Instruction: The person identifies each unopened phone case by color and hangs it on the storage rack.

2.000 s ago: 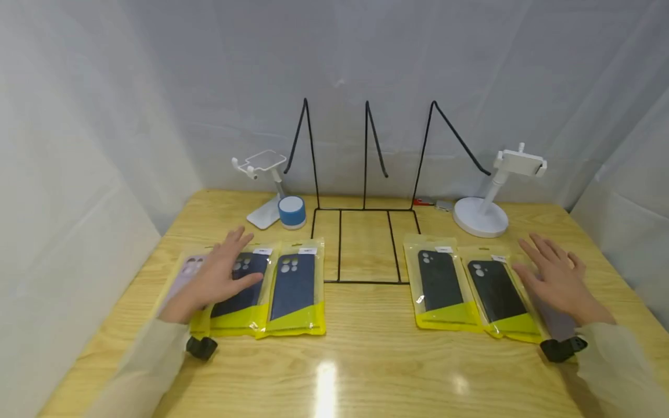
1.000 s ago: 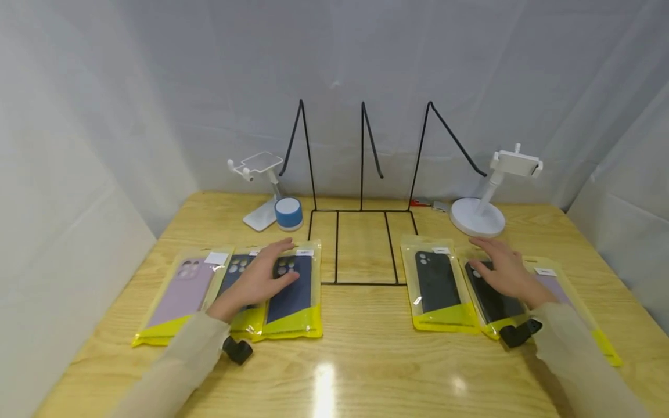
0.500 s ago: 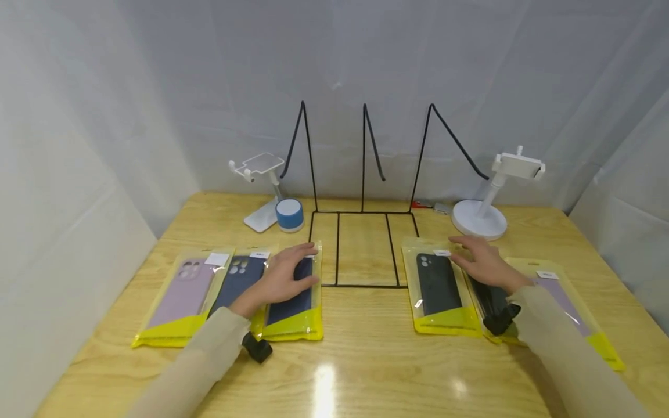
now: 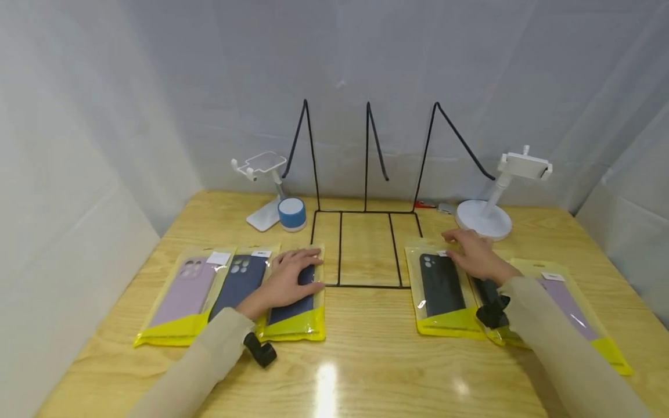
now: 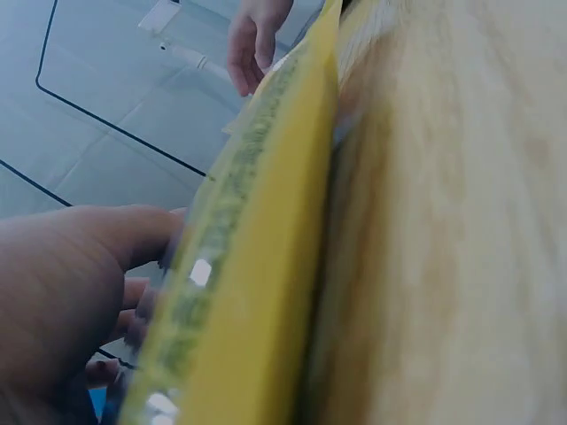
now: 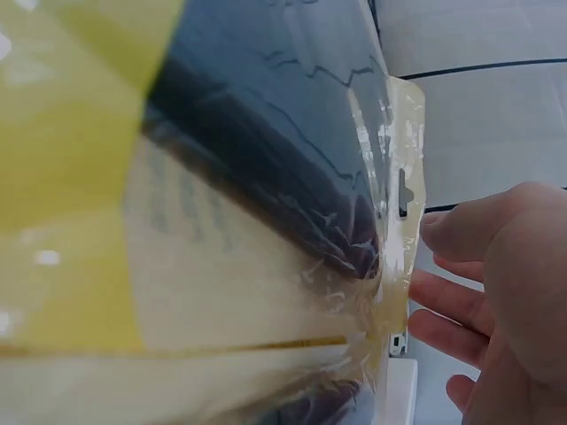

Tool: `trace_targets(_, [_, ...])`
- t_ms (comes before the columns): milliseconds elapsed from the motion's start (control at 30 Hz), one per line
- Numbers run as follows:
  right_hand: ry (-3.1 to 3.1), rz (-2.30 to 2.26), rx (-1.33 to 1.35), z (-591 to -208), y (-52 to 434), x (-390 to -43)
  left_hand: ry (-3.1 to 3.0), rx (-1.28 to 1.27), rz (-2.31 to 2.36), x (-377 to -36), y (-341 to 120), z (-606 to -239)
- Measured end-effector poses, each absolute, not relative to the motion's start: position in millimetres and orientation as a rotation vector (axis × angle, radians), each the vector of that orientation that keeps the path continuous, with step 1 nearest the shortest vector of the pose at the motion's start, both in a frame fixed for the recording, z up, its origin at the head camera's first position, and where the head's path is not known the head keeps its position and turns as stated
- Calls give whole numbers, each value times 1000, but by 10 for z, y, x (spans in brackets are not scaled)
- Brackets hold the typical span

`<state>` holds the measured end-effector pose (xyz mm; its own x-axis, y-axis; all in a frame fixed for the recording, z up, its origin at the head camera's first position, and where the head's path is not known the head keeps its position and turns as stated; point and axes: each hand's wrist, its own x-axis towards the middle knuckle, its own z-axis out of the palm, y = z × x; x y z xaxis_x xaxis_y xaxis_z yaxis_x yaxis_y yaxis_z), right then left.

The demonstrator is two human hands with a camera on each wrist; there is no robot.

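Six phone cases in clear and yellow packets lie on the wooden table [image 4: 366, 354]. My left hand [image 4: 299, 270] rests on the dark blue case packet [image 4: 292, 316], the rightmost of the left three, beside a navy case [image 4: 237, 281] and a lilac case [image 4: 183, 293]. My right hand [image 4: 462, 247] touches the top edges of two black case packets: one [image 4: 441, 284] lies in full view, the other [image 4: 488, 290] is mostly hidden by my sleeve. The right wrist view shows relaxed fingers [image 6: 443, 297] beside a black case packet [image 6: 266, 133]. In the left wrist view the left hand [image 5: 62, 292] lies against a yellow packet edge [image 5: 257, 248].
A black wire rack [image 4: 366, 157] with three uprights stands at the back centre, its base between the two rows. A white phone stand [image 4: 263, 217] and a blue round speaker [image 4: 291, 213] sit back left, another white stand [image 4: 483, 217] back right. A lilac case packet [image 4: 567, 296] lies far right.
Both hands have moved inward: the left from the lilac and navy packets to the dark blue one, the right from the far-right lilac packet to the black ones.
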<state>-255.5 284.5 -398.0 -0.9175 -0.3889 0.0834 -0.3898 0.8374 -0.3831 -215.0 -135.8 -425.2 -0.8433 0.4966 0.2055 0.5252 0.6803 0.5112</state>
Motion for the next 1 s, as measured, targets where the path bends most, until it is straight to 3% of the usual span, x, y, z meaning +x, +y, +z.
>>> trace_targets(633, [-2980, 589, 611, -4107, 2783, -2676, -2798, -737, -815, -2140, -1349, -4263])
trace_targets(1000, [-2854, 844, 658, -4049, 2767, -2604, -2776, -704, -796, -2154, -1333, -4288])
